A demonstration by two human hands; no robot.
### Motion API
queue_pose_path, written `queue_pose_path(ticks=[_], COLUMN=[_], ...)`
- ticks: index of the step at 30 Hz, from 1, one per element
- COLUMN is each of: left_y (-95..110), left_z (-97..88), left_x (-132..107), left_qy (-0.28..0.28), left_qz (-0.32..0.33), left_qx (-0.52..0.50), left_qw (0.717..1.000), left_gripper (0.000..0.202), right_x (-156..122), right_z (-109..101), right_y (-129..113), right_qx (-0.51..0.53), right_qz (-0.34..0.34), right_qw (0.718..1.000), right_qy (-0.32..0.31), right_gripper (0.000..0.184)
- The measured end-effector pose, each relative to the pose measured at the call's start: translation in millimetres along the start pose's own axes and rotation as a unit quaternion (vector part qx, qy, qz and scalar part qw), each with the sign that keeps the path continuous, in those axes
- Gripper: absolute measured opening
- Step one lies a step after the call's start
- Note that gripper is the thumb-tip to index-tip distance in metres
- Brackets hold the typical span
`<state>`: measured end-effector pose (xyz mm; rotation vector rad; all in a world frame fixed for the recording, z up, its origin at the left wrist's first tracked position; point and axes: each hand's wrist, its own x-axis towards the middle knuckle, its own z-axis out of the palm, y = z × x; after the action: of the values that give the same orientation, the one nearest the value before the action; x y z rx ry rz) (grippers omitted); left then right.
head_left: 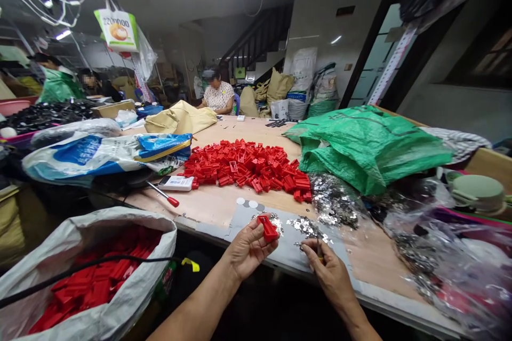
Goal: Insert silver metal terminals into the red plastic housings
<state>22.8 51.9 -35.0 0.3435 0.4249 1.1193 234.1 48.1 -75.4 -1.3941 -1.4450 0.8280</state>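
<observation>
Left hand: thumb and fingers clamped on one red plastic housing, held above the near edge of the worktable, open cavity visible. Right hand: thumb and fingers together on a slim dark tool with a touch of yellow; exact type unclear. Small silver metal piece at the right fingertips; cannot tell whether gripped or lying there. Grey sheet under both hands, bearing loose silver metal pieces. Beyond it, a large heap of red housings. To its right, a clear bag of metal pieces in front of a green woven sack. Lower left: open white sack containing more red parts
</observation>
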Motion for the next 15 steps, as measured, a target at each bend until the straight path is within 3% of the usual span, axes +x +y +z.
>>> queue_pose_path(ticks=[4, 7, 11, 15], left_y=[7, 6, 3, 0], left_z=[-10.4, -12.6, -12.5, -14.8], left_x=[-16, -23, -31, -39], left_qy=[0.001, 0.013, 0.015, 0.026], left_qz=[0.03, 0.106, 0.216, 0.277], left_qx=[0.03, 0.121, 0.32, 0.463], left_qw=[0.999, 0.987, 0.923, 0.841], left_gripper=[0.039, 0.039, 0.036, 0.034], right_x=[-7, -16, -27, -32], right_z=[5, 12, 20, 27], right_y=[-19, -40, -69, -84], right_qx=[-0.011, -0.024, -0.077, -0.119], right_qz=[-0.004, -0.024, -0.077, -0.134], right_qw=[1.0, 0.999, 0.994, 0.982], right_qy=[-0.011, -0.022, -0.03, -0.056], right_gripper=[0.039, 0.034, 0.026, 0.018])
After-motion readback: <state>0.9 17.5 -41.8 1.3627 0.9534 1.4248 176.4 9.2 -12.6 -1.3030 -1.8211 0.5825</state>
